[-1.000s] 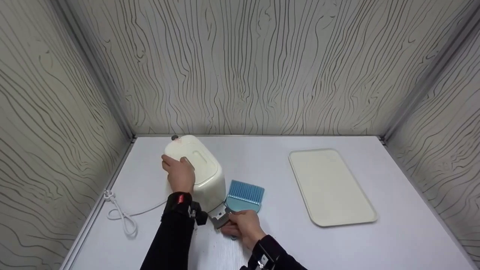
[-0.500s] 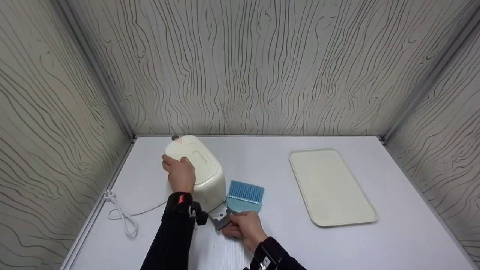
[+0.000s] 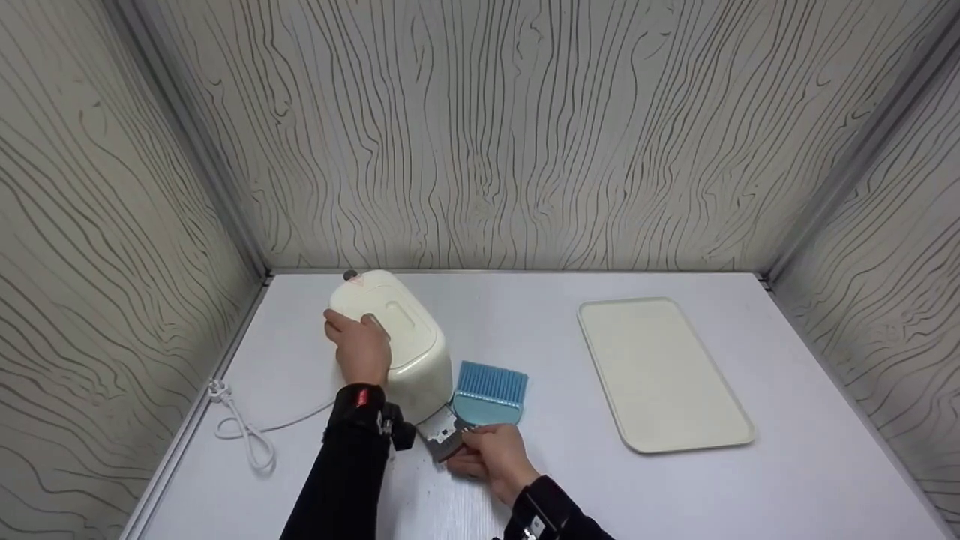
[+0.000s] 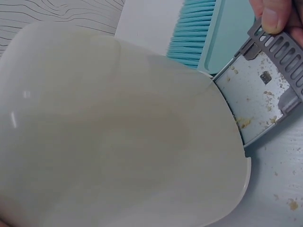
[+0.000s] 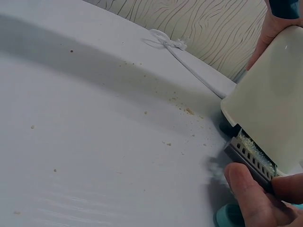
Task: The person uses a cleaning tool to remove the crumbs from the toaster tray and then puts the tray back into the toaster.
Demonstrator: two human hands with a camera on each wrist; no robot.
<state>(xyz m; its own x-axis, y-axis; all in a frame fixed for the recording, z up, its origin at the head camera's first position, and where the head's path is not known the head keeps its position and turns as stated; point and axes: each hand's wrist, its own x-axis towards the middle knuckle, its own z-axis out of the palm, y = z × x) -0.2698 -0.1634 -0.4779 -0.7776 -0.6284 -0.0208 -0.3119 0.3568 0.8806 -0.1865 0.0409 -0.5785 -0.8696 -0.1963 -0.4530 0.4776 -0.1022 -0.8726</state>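
A cream toaster (image 3: 420,382) with its lid on stands left of centre on the table. My left hand (image 3: 361,351) holds it, thumb on the lid and fingers over the left side. From its near end sticks out a metal crumb tray (image 4: 253,94) with a grey slotted handle, crumbs lying on it. My right hand (image 3: 495,454) pinches that handle between thumb and fingers; the tray's inner part is hidden inside the toaster. Touching or close beside the toaster lies a blue brush (image 3: 489,394), bristles pointing away, its near part covered by my right hand.
A cream rectangular tray (image 3: 664,375) lies on the right of the white table (image 3: 555,480). The toaster's white cord (image 3: 255,442), with its plug, is bundled at the left. Crumbs (image 5: 188,111) are scattered on the table near the toaster. Patterned walls (image 3: 480,135) enclose three sides.
My right hand has shifted slightly towards me and to the right, and the crumb tray has come out a little with it. My left hand and the toaster look still.
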